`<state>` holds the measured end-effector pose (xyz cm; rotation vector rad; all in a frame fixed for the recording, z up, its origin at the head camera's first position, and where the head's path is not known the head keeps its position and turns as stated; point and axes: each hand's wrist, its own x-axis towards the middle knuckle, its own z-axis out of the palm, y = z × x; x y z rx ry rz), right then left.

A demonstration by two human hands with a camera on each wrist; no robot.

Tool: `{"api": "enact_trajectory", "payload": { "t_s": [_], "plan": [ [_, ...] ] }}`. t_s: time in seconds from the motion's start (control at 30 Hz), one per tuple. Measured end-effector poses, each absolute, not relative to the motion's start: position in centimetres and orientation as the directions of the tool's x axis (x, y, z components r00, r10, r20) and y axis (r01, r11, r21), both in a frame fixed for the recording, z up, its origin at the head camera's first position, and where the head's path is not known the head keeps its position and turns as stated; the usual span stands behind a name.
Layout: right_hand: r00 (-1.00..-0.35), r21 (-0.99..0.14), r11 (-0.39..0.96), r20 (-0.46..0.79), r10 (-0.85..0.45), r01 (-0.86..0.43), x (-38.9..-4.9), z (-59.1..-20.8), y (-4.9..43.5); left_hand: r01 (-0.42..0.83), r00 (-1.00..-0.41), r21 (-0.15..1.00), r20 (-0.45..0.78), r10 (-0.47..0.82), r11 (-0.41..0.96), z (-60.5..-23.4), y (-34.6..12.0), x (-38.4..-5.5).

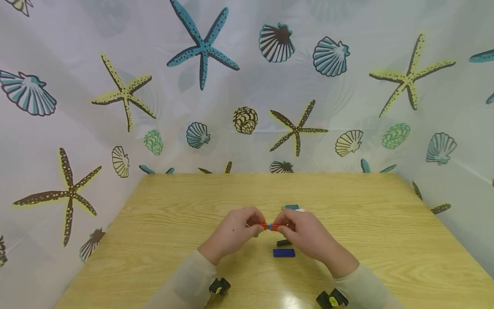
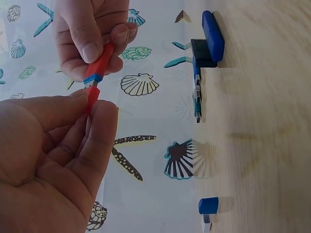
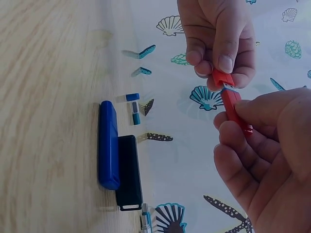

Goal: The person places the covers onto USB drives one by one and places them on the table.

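Observation:
A red USB flash drive with a blue collar is held in the air between both hands. The left hand pinches its red cap between thumb and fingers. At the other end, the right hand grips the red body. Part of the metal connector shows between cap and body, so the two are slightly apart; whether its tip is inside the cap is hidden. Below the right hand, a dark blue flash drive and a black flash drive lie on the table.
Beyond the right hand lie a teal flash drive and a partly hidden white piece. A small blue piece shows in the left wrist view. The wooden table meets a shell-patterned curtain at its back and sides.

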<state>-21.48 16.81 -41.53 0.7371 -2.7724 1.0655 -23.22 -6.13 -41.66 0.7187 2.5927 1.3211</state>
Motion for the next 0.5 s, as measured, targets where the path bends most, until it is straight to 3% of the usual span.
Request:
{"api": "enact_trajectory", "payload": {
  "t_s": [0.5],
  "plan": [
    [-0.871, -0.616, 0.622, 0.266, -0.413, -0.483, -22.2, -41.2, 16.3, 0.369, -0.858, 0.804, 0.103, 0.502, 0.465, -41.6, -6.3, -24.3]
  ]
}}
